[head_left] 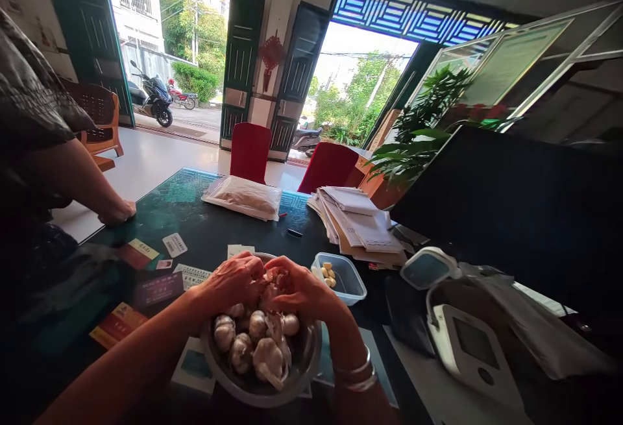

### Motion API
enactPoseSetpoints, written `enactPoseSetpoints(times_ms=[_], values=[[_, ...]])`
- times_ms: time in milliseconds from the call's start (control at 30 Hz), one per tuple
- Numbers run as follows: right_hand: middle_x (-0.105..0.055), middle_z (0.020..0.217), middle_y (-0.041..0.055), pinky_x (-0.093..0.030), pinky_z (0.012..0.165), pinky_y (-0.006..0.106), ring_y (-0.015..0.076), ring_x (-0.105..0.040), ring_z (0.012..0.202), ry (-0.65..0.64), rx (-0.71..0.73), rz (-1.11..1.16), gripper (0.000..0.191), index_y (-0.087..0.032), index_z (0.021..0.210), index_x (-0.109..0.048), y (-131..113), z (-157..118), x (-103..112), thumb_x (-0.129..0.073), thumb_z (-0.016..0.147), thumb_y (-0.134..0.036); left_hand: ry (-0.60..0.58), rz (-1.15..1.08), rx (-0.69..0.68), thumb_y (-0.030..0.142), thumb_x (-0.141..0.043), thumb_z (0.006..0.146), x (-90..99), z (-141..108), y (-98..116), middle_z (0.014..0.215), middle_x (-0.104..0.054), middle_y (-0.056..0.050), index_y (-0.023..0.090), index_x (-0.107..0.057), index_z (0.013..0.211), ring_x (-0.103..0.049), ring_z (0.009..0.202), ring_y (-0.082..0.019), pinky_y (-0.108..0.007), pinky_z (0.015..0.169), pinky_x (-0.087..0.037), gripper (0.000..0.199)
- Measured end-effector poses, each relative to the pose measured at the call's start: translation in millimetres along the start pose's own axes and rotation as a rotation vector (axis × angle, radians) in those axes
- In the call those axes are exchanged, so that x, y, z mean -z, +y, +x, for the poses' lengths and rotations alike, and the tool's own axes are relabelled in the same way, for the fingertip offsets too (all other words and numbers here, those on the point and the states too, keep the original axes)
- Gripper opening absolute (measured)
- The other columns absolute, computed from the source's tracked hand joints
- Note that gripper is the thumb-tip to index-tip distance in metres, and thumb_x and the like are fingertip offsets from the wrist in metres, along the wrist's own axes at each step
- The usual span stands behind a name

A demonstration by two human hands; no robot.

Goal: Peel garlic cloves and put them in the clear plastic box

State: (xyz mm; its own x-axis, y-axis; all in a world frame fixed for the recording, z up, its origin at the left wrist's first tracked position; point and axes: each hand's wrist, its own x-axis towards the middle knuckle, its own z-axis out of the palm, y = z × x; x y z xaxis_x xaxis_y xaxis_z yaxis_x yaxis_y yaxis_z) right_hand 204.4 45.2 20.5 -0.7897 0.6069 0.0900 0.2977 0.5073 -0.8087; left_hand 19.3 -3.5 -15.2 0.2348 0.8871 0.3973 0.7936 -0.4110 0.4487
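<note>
A round bowl point(263, 400) holding several garlic bulbs point(268, 359) stands on the dark glass-topped desk. Over its far side my left hand point(237, 279) and my right hand point(300, 289) meet, both with curled fingers around a garlic bulb point(272, 295) that they partly hide. Silver bangles circle my right wrist. Just right of my right hand is a clear plastic container point(349, 282) with several peeled cloves point(329, 275) at its left side.
Cards point(158, 287) lie left of the bowl. Beyond are a plastic-wrapped packet point(243, 197) and stacked papers point(357, 220). A blood pressure monitor point(474, 347) and dark screen point(516, 204) stand at right. A person's hand point(118, 212) rests on the desk's left edge.
</note>
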Motion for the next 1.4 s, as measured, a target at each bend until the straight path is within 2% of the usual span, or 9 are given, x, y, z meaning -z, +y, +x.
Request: enactPoseSetpoints(times_ms=[67,200,400,567,733,933,1067,1267,1400], values=[[-0.06,0.068,-0.005,-0.041,0.05,0.018,0.0099,-0.052,0.058,-0.02,-0.001,0.009,0.041,-0.021,0.107,-0.061,-1.5,0.1,-0.4,-0.069,0.067,-0.019,0.003,0.009,0.002,0.019,-0.052,0.077,-2.3,-0.1,-0.7,0.07,-0.061,-0.002,0.018,-0.054,0.072,-0.055,0.077,-0.018,-0.026,0.067,-0.043,0.006],[-0.062,0.067,-0.0015,-0.043,0.052,0.02,0.0117,-0.055,0.059,-0.059,-0.057,0.14,0.032,-0.017,0.101,-0.067,-1.8,0.5,-1.5,-0.067,0.07,-0.022,0.017,-0.004,-0.03,0.012,-0.055,0.072,-3.8,-0.9,-1.6,0.07,-0.062,-0.002,0.017,-0.053,0.07,-0.055,0.077,-0.018,-0.028,0.072,-0.043,0.005],[-0.063,0.072,0.0008,-0.044,0.057,0.022,0.0143,-0.058,0.067,-0.081,-0.103,0.25,0.033,-0.015,0.098,-0.068,5.3,0.9,-0.5,-0.071,0.066,-0.02,-0.012,-0.042,-0.061,0.009,-0.054,0.07,4.1,-1.8,4.4,0.072,-0.063,-0.002,0.016,-0.053,0.07,-0.055,0.076,-0.017,-0.029,0.074,-0.043,0.007],[-0.064,0.072,0.0009,-0.044,0.057,0.022,0.0135,-0.058,0.064,-0.095,-0.14,0.39,0.035,-0.015,0.099,-0.068,9.7,0.8,-1.3,-0.072,0.066,-0.023,0.006,-0.043,-0.012,0.009,-0.054,0.068,6.6,-1.2,10.6,0.071,-0.06,-0.002,0.017,-0.052,0.068,-0.055,0.074,-0.017,-0.027,0.07,-0.043,0.008],[-0.067,0.078,0.003,-0.047,0.063,0.025,0.0159,-0.061,0.07,-0.072,-0.149,0.406,0.036,-0.015,0.1,-0.069,8.7,0.3,-1.3,-0.073,0.065,-0.024,0.057,-0.051,0.078,0.012,-0.053,0.07,-0.6,-3.7,10.7,0.071,-0.058,-0.002,0.017,-0.053,0.068,-0.054,0.07,-0.016,-0.025,0.067,-0.042,0.005],[-0.068,0.076,0.0024,-0.046,0.061,0.023,0.0143,-0.06,0.067,-0.001,-0.142,0.38,0.034,-0.014,0.096,-0.071,7.2,1.6,-5.2,-0.074,0.064,-0.026,0.047,-0.072,0.187,0.015,-0.051,0.075,4.7,-4.9,18.8,0.076,-0.059,-0.002,0.017,-0.056,0.073,-0.056,0.07,-0.015,-0.025,0.066,-0.043,0.006],[-0.066,0.07,0.0005,-0.043,0.055,0.021,0.0119,-0.057,0.061,0.04,-0.149,0.342,0.034,-0.014,0.094,-0.071,5.3,2.9,-8.4,-0.074,0.064,-0.03,0.065,-0.073,0.193,0.012,-0.051,0.074,7.8,-4.2,22.6,0.08,-0.063,-0.004,0.017,-0.061,0.08,-0.058,0.077,-0.016,-0.026,0.07,-0.045,0.012],[-0.063,0.063,-0.0008,-0.041,0.05,0.019,0.0114,-0.055,0.057,0.083,-0.184,0.114,0.029,-0.014,0.089,-0.071,3.0,5.5,-11.5,-0.071,0.065,-0.03,0.153,-0.06,0.184,0.017,-0.051,0.078,7.7,-3.6,13.5,0.079,-0.066,-0.005,0.016,-0.062,0.08,-0.06,0.08,-0.019,-0.028,0.072,-0.045,0.012],[-0.062,0.062,-0.0019,-0.038,0.052,0.02,0.0123,-0.054,0.059,0.064,-0.159,-0.15,0.027,-0.017,0.085,-0.072,0.2,8.2,-15.5,-0.074,0.059,-0.026,0.135,-0.136,0.162,0.021,-0.052,0.081,7.9,-2.7,1.3,0.084,-0.069,-0.004,0.018,-0.063,0.086,-0.06,0.085,-0.018,-0.027,0.074,-0.044,0.012]])
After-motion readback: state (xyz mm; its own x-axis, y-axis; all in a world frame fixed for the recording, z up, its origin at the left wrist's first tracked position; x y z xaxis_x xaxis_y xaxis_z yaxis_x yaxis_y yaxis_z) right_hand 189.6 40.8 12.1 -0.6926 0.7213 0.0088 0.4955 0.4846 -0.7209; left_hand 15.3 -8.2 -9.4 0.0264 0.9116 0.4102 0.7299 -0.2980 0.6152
